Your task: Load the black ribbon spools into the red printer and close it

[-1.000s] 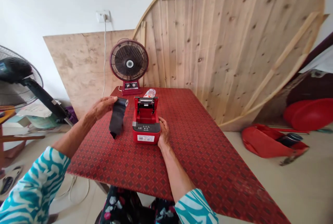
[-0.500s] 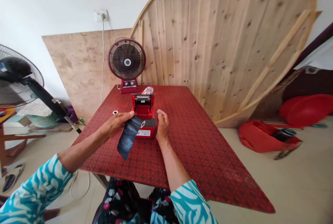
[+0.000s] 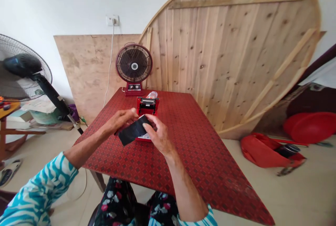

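Leaning against a white wall (image 3: 78, 2), a huge round panel of knotty pale planks (image 3: 207, 54) fills the upper right of the view, with a sheet of plywood (image 3: 84, 65) to its left. Below them stands a table (image 3: 199, 156), its top patterned in small red and dark diamonds, narrowing away from the viewer. At the far left is a pedestal fan (image 3: 22, 65) with a black motor and pole. On the floor to the right lies a slumped red bag (image 3: 258, 150) with something dark in its opening. A smaller maroon fan (image 3: 134, 63) stands upright at the table's far left corner.

Near the middle of the table sits a small red machine (image 3: 148, 105), its lid raised, its front largely hidden by the hands. Just behind it lies a clear bottle (image 3: 152, 95).

Two bare hands meet over the machine. The right hand (image 3: 159, 133) grips a black strip of film (image 3: 132, 131), thumb pressed across the front. The left hand (image 3: 125, 118) has its fingers curled at the strip's upper edge; whether it grips is hard to tell. The film slants down to the left, above the tabletop.
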Demonstrator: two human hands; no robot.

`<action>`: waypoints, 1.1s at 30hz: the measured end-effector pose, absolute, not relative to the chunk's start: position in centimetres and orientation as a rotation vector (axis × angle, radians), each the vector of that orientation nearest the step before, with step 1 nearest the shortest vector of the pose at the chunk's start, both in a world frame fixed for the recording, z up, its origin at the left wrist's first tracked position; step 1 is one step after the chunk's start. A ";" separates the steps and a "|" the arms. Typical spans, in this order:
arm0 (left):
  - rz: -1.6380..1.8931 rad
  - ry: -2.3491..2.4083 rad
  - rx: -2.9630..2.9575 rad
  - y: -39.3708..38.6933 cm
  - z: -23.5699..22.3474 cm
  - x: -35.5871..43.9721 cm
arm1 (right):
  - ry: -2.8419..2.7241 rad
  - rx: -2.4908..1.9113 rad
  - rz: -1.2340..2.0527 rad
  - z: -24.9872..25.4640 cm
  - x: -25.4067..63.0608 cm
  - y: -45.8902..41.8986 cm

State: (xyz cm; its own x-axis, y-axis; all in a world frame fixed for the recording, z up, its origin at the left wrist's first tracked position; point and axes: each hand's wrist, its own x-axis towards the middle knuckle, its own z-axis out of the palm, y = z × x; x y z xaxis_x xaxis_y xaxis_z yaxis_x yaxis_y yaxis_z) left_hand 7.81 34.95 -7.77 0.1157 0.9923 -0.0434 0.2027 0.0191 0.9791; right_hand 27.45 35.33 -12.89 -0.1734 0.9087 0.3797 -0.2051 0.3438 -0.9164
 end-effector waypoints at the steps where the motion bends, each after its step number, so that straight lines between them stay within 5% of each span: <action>1: 1.102 1.241 1.333 34.8 -8.1 6.7 | -1.279 -0.701 1.203 -13.1 27.5 35.7; 4: 1.362 1.380 1.230 33.3 -10.1 4.6 | -1.012 -0.710 1.321 -13.6 27.4 36.9; 10: 1.111 1.266 1.226 28.8 -13.7 10.0 | -0.742 -0.712 1.374 -13.4 24.3 36.3; 20: 1.649 1.187 0.926 30.9 -13.1 13.9 | -0.839 -0.533 1.358 -12.6 22.4 32.4; 33: 1.715 1.265 1.445 33.4 -10.5 11.6 | -1.202 -0.646 1.105 -11.7 25.0 34.6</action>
